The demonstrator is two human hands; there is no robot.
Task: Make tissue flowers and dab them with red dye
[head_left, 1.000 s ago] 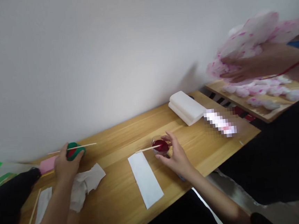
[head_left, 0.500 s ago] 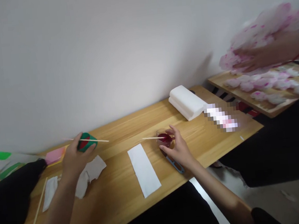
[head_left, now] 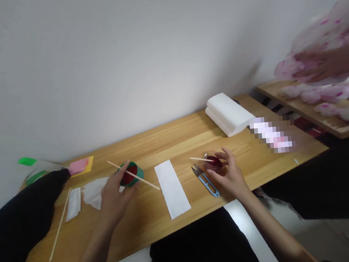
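My left hand point(head_left: 114, 195) is closed around a green cup point(head_left: 140, 172) with red inside. A thin wooden stick point(head_left: 147, 183) lies slantwise across that cup's mouth, its lower end near a folded white paper strip point(head_left: 172, 190). On the right, my right hand point(head_left: 233, 176) curls its thumb and fingers around a small clear glass point(head_left: 208, 158) of dark red liquid. Another wooden stick point(head_left: 197, 159) rests in the glass and leans left. Blue-handled thread snips point(head_left: 209, 184) lie on the table just left of my right hand.
A thick stack of white paper point(head_left: 229, 114) lies at the back of the wooden table point(head_left: 151, 143). Left are a crumpled white sheet point(head_left: 92, 193), a small folded piece point(head_left: 73, 204) and a long stick point(head_left: 59, 226). Another person's hand point(head_left: 324, 63) holds pink-and-white fluffy material at right.
The green cup has moved right, closer to the paper strip, and the stick across it now slants more steeply. My right hand stays at the glass. The view has shifted.
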